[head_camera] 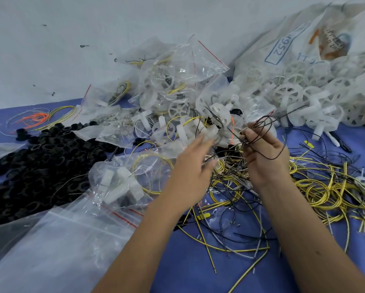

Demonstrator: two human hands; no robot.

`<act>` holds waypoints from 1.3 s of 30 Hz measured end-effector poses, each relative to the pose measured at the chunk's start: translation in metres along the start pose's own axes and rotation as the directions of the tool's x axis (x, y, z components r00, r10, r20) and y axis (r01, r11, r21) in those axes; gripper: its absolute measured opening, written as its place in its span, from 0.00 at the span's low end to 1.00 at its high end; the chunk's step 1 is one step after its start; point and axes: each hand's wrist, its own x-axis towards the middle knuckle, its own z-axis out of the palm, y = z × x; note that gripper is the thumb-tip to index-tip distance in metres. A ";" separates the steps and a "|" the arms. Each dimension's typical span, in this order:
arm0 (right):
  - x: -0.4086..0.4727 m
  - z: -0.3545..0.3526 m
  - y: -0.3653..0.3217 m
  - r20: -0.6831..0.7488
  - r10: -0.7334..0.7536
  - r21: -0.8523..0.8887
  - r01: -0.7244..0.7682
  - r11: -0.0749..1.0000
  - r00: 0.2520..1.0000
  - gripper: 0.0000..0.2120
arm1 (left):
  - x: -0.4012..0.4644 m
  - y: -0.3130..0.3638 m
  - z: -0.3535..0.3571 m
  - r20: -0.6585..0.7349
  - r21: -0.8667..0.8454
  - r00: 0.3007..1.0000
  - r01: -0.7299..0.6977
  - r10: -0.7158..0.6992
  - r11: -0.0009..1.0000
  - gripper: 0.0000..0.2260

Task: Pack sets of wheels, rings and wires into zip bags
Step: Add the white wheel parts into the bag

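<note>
My right hand pinches a looped black wire and holds it up over the tangle of yellow, black and white wires. My left hand hovers beside it with its fingers stretched out and blurred, holding nothing. A filled zip bag with white wheels and a yellow wire lies just left of my left wrist. White plastic wheels are heaped at the back right. Black rings form a pile on the left.
Several packed zip bags are stacked against the wall at the back centre. Empty zip bags lie at the front left. A large white sack stands behind the wheels. Orange and yellow wires lie at the far left on the blue table.
</note>
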 end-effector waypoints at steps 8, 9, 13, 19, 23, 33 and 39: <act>0.000 0.001 -0.002 -0.068 -0.140 -0.055 0.136 0.989 0.988 0.08 | -0.007 -0.004 -0.003 -0.429 0.230 0.892 0.262 -0.144 0.937 0.17; -0.001 0.001 -0.001 -0.079 -0.164 -0.123 0.154 0.980 0.983 0.08 | -0.007 -0.006 -0.003 -0.404 0.255 0.892 0.323 -0.203 0.911 0.21; -0.001 0.000 0.006 -0.044 -0.326 -0.496 0.262 0.828 0.944 0.08 | -0.009 -0.012 -0.001 -0.384 0.276 0.868 0.435 -0.317 0.857 0.21; -0.008 0.002 0.011 0.171 -0.448 -0.737 0.416 0.533 0.877 0.03 | -0.008 -0.016 -0.013 -0.470 0.130 0.809 0.460 -0.354 0.878 0.07; -0.011 0.002 0.008 0.289 -0.471 -0.772 0.494 0.399 0.833 0.03 | -0.006 -0.011 -0.017 -0.560 -0.042 0.731 0.445 -0.390 0.895 0.07; -0.011 0.003 -0.001 0.681 -0.199 -0.677 0.710 0.195 0.705 0.03 | -0.004 -0.001 -0.027 -0.683 -0.138 0.698 0.166 -0.215 0.976 0.05; -0.017 0.009 0.006 0.696 0.002 -0.669 0.647 0.364 0.718 0.06 | -0.006 0.005 -0.013 -0.481 0.032 0.877 0.032 -0.013 0.999 0.02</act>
